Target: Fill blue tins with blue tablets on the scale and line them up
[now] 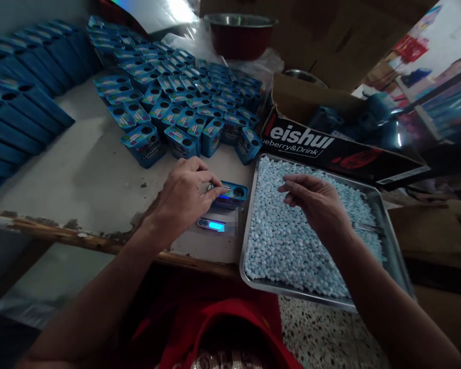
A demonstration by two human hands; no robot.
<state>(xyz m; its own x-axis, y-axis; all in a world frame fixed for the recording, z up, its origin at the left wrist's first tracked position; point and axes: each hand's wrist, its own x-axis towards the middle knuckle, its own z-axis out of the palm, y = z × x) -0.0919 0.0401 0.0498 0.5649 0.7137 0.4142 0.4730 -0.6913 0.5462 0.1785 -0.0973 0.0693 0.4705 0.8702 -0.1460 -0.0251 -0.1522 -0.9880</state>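
Observation:
My left hand [190, 187] has thumb and forefinger closed at the left end of a small blue candy box [236, 193] with a dark round opening in its top. The box sits on a small digital scale [205, 222] whose display is lit blue; part of the scale's front is blurred. Over a metal tray [249, 271] filled with pale blue candies [288, 246], my right hand [315, 197] hovers with thumb and fingers pinched together. Whatever is between those fingertips, if anything, is too small to make out.
Many similar blue boxes [184, 118] crowd the back of the table, with taller stacked rows [34, 113] at left. A black carton [341, 148] holding blue items stands behind the tray. A red bowl [240, 41] is at the back. A metal utensil [369, 227] lies in the tray.

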